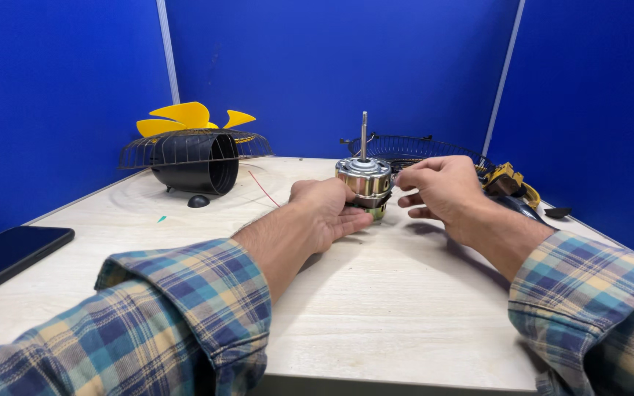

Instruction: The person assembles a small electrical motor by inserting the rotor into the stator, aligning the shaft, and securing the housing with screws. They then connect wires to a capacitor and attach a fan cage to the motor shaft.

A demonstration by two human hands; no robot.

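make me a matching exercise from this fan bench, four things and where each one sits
Things:
1. motor
2. yellow blade
3. phone
4. black cap

Places:
a. at the table's left edge, lying flat
b. between the left hand and right hand, shaft pointing up
c. on the table in front of the black housing
d. behind the wire guard at back left

Pairs: 1-b, 2-d, 3-a, 4-c
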